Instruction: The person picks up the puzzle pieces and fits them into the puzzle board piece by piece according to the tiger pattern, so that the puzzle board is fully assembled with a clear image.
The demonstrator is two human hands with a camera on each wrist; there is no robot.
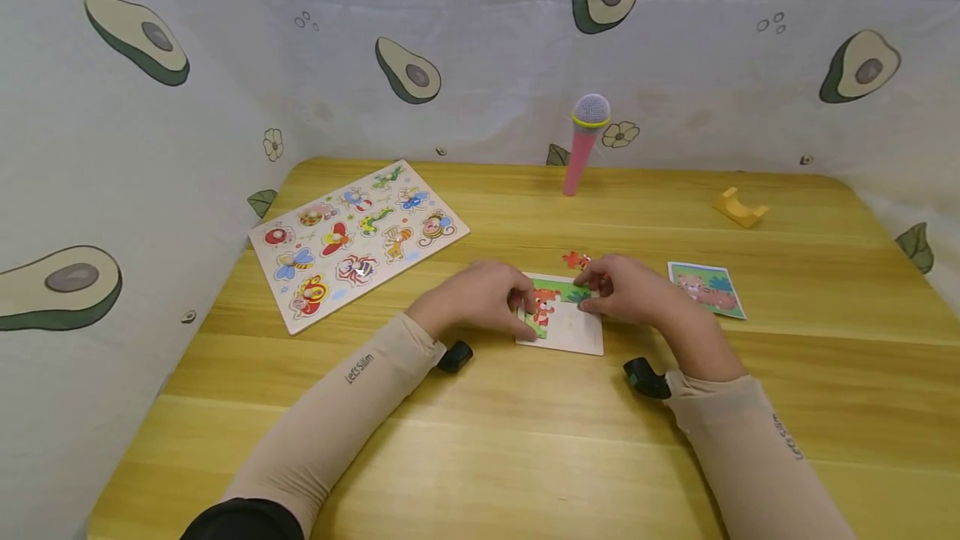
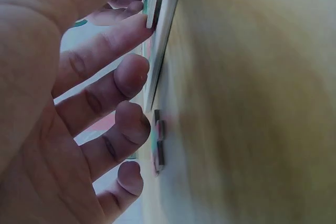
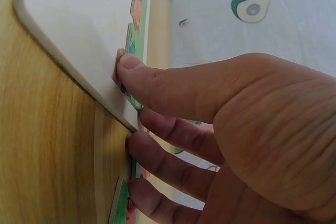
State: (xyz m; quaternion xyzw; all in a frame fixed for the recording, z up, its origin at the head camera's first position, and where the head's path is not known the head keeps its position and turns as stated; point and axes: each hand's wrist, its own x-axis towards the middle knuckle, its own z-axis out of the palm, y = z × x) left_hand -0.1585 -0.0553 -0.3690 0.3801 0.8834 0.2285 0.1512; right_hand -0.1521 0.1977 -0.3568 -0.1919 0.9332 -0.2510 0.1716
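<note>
A small white puzzle board lies in front of me, partly covered by picture pieces along its top and left. At its left side my left hand holds a puzzle piece with a red bear between thumb and index finger; the other fingers are bent and free. My right hand pinches a green and blue puzzle piece at the board's upper right, the thumb against its edge. Just behind the board is a loose red piece.
A card with a pink bear lies right of the board. Farther left is a wooden insect puzzle. A pink toy microphone stands at the back, and a yellow curved block sits at the back right.
</note>
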